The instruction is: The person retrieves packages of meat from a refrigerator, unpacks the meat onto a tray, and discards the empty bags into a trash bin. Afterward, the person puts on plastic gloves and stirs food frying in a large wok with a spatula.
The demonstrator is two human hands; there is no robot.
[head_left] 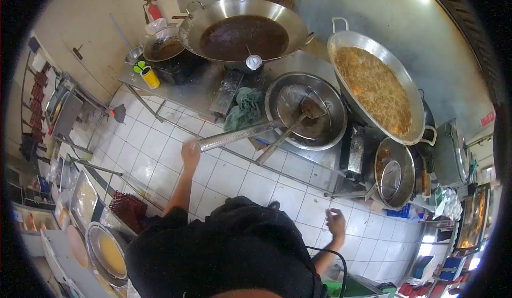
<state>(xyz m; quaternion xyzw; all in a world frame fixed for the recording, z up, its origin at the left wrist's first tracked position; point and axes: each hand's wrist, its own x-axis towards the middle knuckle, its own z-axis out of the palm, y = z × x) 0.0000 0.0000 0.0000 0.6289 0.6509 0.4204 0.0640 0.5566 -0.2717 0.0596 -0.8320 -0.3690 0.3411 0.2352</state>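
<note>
My left hand (190, 153) is closed around the end of a long metal handle, which belongs to a strainer (234, 136). The strainer's round head rests inside a wide steel bowl (272, 92). A ladle (282, 140) also lies in that bowl, its scoop over the strainer and its handle sticking out over the near rim. My right hand (335, 223) hangs above the tiled floor at my side, holding nothing, its fingers loosely bent and apart. A crumpled green cloth (245, 108) lies left of the bowl.
A large wok (186, 31) of dark oil holds a dial thermometer (254, 61). Another wok (341, 58) bubbles with frying food at right. A smaller pan (408, 180) holds a mesh skimmer (391, 180). A yellow can (150, 77) stands at the left of the steel counter (200, 95).
</note>
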